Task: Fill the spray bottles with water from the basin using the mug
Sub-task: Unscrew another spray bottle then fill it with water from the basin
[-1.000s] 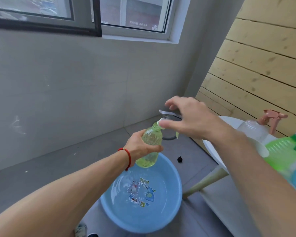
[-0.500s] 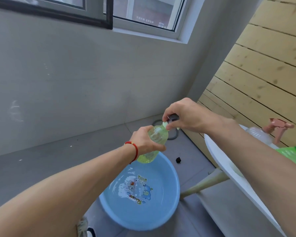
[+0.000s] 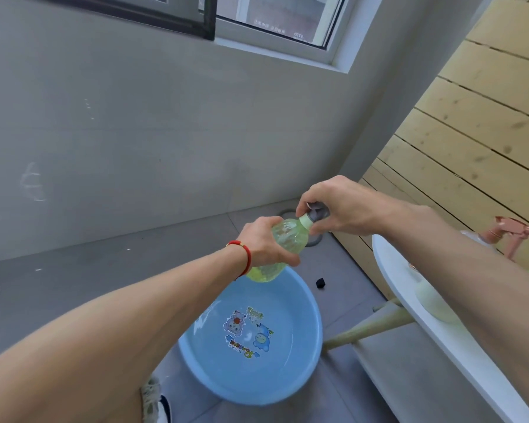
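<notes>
Tilting neck-first up and right, 1 green bottle [image 3: 283, 244] sits in left hand [image 3: 264, 242]; right hand [image 3: 338, 209] fingers [image 3: 315, 228] pinch its cap [image 3: 316, 212] above 1 basin [image 3: 303, 370].

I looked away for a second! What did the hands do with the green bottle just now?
The right hand, spread open above the top a second ago, came down and now grips the grey sprayer top. The left hand kept holding the green bottle over the blue basin. The pink sprayer stayed on the white table.
</notes>
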`<state>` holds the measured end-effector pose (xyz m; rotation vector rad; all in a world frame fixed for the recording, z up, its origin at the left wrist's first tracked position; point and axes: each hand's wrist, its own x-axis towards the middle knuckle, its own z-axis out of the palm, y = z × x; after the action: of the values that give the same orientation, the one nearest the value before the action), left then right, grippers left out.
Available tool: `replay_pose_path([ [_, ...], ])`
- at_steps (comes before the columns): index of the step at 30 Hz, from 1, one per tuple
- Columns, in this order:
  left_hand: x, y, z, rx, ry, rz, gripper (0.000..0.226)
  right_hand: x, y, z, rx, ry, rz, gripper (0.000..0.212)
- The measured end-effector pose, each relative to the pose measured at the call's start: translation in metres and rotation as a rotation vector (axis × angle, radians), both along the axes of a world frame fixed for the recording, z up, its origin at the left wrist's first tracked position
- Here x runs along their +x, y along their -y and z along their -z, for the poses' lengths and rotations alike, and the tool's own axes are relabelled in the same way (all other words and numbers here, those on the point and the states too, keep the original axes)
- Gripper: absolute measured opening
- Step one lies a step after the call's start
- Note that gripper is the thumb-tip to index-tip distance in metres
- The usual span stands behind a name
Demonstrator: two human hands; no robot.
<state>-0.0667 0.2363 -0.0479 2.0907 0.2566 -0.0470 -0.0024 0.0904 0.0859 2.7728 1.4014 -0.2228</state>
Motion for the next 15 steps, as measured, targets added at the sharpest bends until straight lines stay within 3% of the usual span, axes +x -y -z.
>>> replay_pose_path([
  [6, -0.003, 0.003, -0.001, 0.034, 0.025, -0.004, 0.080, -0.002, -0.002, 0.005, -0.099, 0.000, 0.065, 0.024],
  [10, -0.002, 0.006, -0.001, 0.055, 0.046, -0.023, 0.065, -0.003, 0.001, 0.012, -0.058, -0.087, 0.202, 0.035],
  [15, -0.003, 0.007, -0.001, 0.092, 0.063, -0.035, 0.055, -0.005, 0.006, 0.011, -0.109, -0.128, 0.229, 0.029],
])
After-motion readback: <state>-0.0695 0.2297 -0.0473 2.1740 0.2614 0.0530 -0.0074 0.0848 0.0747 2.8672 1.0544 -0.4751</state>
